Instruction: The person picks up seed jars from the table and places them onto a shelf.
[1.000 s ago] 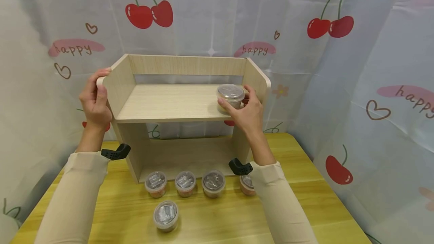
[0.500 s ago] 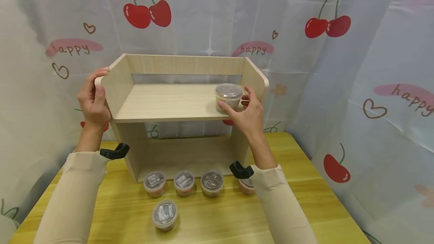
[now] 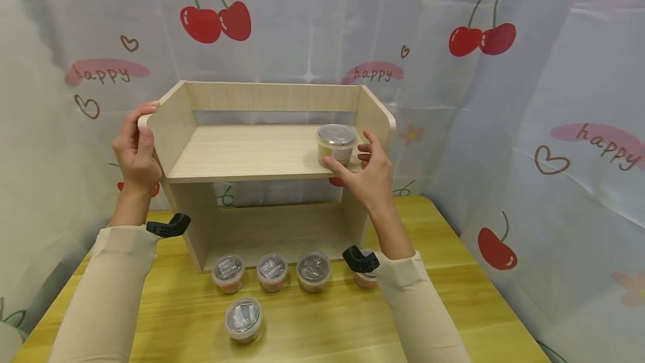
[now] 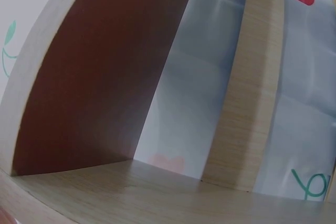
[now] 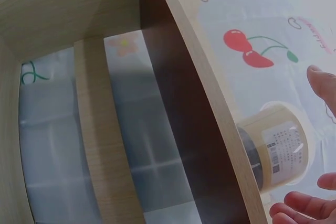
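Yellow table [image 3: 302, 340] and pale shelf unit [image 3: 252, 153], with one tub set up top

Nearest on the table, a lidded front tub [image 3: 244, 321] is seen standing alone. Behind it, a row of tubs [image 3: 314, 271], four in number, is lined up along the shelf unit's base, the rightmost partly hidden by a black wrist mount [image 3: 360, 260]. Higher up, the left side panel is gripped at its front edge by the left hand [image 3: 136, 158], fingers bent over it. By the right hand [image 3: 371, 177], nothing is clamped: its thumb and fingers are spread apart around the shelf tub [image 3: 336, 144]. A gap is left by the fingers; whether the thumb touches cannot be told. Upright on the upper board, near the right panel, the shelf tub is clear-walled, yellowish inside, grey-lidded and marked with a printed white label. Farthest back, a curtain [image 3: 312, 27] is patterned with cherries.
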